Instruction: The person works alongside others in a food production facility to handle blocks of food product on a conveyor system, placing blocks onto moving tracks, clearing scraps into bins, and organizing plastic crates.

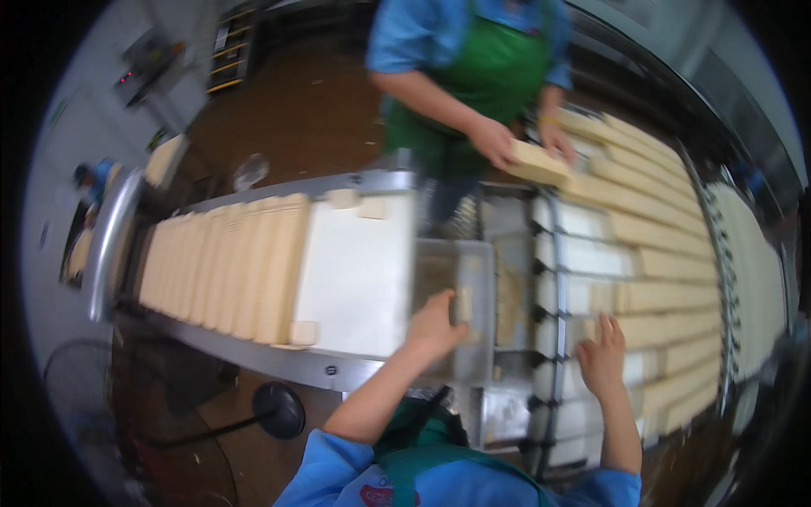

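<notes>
Above a grey plastic bin (485, 355) between two conveyors is my left hand (437, 326), thumb and fingers spread, with nothing in its grasp. My right hand (602, 355) reaches over the right conveyor, its fingers at the near end of a row of pale, block-shaped slices, perhaps bread or tofu (665, 331); blur hides whether they touch. More such rows (671, 263) lie side by side there. On the left conveyor's white belt (358, 279), many long rows (272, 269) stand packed together, with loose slices (304, 333) near them.
Across from me a co-worker in a green apron (500, 63) holds a pale block (538, 165) with both hands over the right conveyor. A metal rail (559, 304) runs along that conveyor's near end. A round black object on an arm (279, 410) stands beside the left conveyor.
</notes>
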Demonstrator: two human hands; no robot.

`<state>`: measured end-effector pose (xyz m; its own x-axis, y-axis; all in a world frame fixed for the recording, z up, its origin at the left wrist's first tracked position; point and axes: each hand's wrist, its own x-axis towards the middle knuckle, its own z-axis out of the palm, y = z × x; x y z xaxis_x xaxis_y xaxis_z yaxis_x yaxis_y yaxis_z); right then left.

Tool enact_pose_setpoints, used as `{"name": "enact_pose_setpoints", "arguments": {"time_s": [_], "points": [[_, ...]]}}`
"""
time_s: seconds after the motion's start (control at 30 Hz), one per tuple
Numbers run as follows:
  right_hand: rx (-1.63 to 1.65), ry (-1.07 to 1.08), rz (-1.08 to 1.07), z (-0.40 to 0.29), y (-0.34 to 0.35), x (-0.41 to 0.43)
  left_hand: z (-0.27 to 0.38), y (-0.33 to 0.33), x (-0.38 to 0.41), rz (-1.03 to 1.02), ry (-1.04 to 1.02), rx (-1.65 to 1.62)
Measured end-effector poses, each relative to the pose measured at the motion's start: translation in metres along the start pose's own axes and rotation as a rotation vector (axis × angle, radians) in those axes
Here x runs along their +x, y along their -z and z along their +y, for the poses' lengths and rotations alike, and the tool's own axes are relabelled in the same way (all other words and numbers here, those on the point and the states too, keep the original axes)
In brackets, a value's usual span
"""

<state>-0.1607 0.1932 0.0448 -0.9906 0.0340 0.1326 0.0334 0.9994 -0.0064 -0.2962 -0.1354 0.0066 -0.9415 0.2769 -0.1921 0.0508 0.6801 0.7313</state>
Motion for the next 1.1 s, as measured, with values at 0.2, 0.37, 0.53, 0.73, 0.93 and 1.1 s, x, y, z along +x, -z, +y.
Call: {"name": "enact_pose_setpoints", "arguments": {"time_s": [0.2,0.37,0.53,0.73,0.93,1.1], "points": [[0.783,0.366,-0.187,-0.169,0.023,0.127,-0.135,0.082,-0.127,0.428,0.094,-0.477],[1.131,0.511,-0.462,-0.342,-0.032,0.296,-0.211,0.097,-0.168,0.729,0.498,-0.823],[0.998,0.291,-0.646,-0.465,-0.113,0.425,-0.229,0.119,-0.153,0.606,0.494,-1.269],[0.563,0.327,-0.698,-0.519,-0.149,0.475,-0.325,0.064,-0.181,0.331,0.194,-0.417],[0.29,0.62,-0.409,-0.529,-0.153,0.468,-0.387,0.012,-0.168,0.093,0.122,-0.107],[-0.094,0.651,-0.407,-0.524,-0.134,0.415,-0.3,0.089,-0.162,0.43,0.118,-1.789]]}}
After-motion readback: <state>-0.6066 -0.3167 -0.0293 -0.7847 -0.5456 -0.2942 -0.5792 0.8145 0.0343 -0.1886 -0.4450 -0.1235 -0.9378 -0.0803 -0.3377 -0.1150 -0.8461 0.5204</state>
